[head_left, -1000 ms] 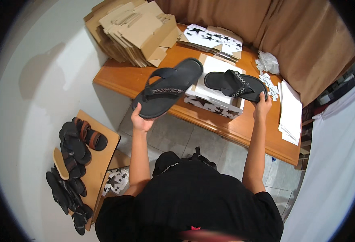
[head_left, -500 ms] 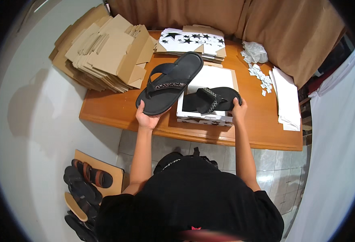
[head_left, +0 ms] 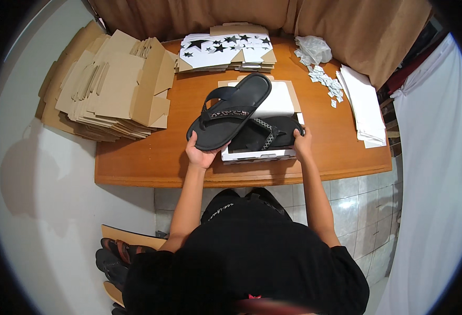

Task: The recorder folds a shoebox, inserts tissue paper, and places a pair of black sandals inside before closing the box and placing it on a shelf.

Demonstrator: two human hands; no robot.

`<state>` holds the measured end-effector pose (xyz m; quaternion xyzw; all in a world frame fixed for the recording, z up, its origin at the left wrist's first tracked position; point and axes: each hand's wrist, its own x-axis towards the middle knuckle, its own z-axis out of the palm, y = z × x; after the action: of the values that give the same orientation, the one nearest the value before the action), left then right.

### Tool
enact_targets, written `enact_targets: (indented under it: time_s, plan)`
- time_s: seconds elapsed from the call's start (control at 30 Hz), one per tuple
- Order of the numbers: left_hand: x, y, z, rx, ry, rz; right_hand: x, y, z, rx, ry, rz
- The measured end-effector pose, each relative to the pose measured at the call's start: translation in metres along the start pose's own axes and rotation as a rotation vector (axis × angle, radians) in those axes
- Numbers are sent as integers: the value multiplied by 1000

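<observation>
My left hand [head_left: 201, 153] grips a black thong sandal [head_left: 225, 118] by its toe end, thumb on the footbed. This sandal is tilted, its heel pointing up and to the right, and it overlaps the box. A second black sandal [head_left: 288, 127], with a patterned strap, lies in the white shoebox [head_left: 262, 156], partly hidden behind the first. On its right end my right hand [head_left: 303, 140] is closed, at the box's right side. White paper [head_left: 273, 102] shows at the back of the box.
Folded cardboard boxes [head_left: 118, 89] are stacked on the left. Star-printed flat boxes [head_left: 225, 52] lie at the back. Small white packets [head_left: 323, 81], a clear plastic bag [head_left: 314, 50] and white sheets [head_left: 362, 107] lie on the right. More sandals [head_left: 112, 265] are at lower left.
The held sandal has shifted right, closer over the box and the other sandal. My right hand stays on the second sandal's end. The whole view has shifted a little.
</observation>
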<state>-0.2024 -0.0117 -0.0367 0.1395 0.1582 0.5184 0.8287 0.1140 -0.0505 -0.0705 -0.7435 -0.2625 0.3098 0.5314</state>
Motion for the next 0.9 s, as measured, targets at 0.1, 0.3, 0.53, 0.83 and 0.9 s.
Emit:
enact_targets:
  time_s: [0.1, 0.3, 0.53, 0.83, 0.9]
  plan:
    - [2, -4, 3, -6, -4, -9, 3, 2, -2, -8, -54, -2]
    - [6, -14, -2, -42, 49, 24, -4, -20, -3, 33, -176, 217]
    - [7, -16, -3, -65, 61, 36, -1, -44, -12, -646, -378, -22]
    - [6, -19, 2, -36, 55, 65, -8, -53, -5, -1230, -548, -97]
    - [6, -19, 1, -33, 55, 66, -3, -41, -9, -1200, -532, -62]
